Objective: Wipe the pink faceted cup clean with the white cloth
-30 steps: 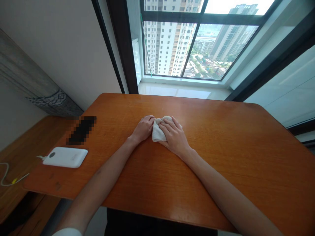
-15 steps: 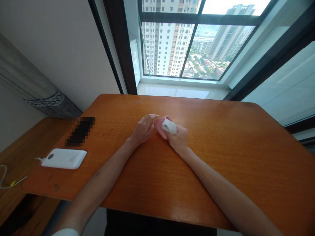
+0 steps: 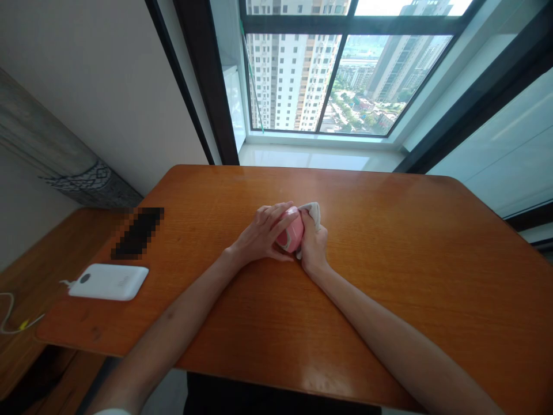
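Note:
A small pink rounded object (image 3: 290, 233) is held just above the orange wooden table (image 3: 389, 271) near its middle. My left hand (image 3: 263, 233) wraps its fingers over the object's left side and top. My right hand (image 3: 311, 246) presses against its right side and pinches a small white cloth (image 3: 314, 212), which sticks up above the fingers. What the pink object is cannot be made out.
A white power bank (image 3: 109, 282) with a cable lies near the table's left edge. A blurred black object (image 3: 137, 232) lies beyond it. A lower wooden surface (image 3: 26, 276) adjoins on the left. A large window (image 3: 341, 69) faces the table's far side.
The white cloth covered the object under both hands; then the right hand lifted it clear, exposing the pink object. Now the left hand has closed over the pink object.

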The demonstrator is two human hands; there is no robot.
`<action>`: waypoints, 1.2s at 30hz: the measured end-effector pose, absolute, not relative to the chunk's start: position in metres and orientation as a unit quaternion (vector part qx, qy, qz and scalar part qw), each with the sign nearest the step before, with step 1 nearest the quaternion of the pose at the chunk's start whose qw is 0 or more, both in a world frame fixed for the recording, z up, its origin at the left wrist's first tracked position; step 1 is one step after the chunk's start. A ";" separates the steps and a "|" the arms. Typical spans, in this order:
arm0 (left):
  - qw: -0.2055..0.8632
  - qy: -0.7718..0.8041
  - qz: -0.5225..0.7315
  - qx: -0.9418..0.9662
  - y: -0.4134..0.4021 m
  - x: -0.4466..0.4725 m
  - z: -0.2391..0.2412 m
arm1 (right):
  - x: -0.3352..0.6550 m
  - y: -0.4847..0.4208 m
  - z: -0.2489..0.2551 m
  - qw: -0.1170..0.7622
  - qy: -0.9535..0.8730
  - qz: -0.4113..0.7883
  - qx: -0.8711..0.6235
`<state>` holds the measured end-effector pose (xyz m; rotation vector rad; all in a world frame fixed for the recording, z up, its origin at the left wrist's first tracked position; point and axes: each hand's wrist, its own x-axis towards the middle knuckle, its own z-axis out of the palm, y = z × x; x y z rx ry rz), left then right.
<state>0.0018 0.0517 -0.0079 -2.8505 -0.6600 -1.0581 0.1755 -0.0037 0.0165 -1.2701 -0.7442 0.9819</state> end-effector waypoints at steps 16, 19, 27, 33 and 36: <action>-0.167 -0.273 -0.400 -0.859 0.043 0.002 -0.002 | 0.179 0.001 0.009 0.624 -0.402 0.455 -0.492; -0.237 -0.301 -0.391 -0.837 0.041 0.003 -0.001 | 0.179 -0.001 0.006 0.594 -0.390 0.498 -0.498; -0.361 -0.300 -0.376 -0.799 0.041 0.004 -0.009 | 0.180 -0.003 0.009 0.550 -0.378 0.541 -0.512; -0.142 -0.192 -0.362 -0.901 0.047 -0.005 -0.008 | 0.183 0.001 0.004 0.551 -0.367 0.563 -0.495; -0.058 -0.185 -0.343 -0.919 0.049 -0.008 -0.008 | 0.183 0.003 0.002 0.556 -0.364 0.562 -0.492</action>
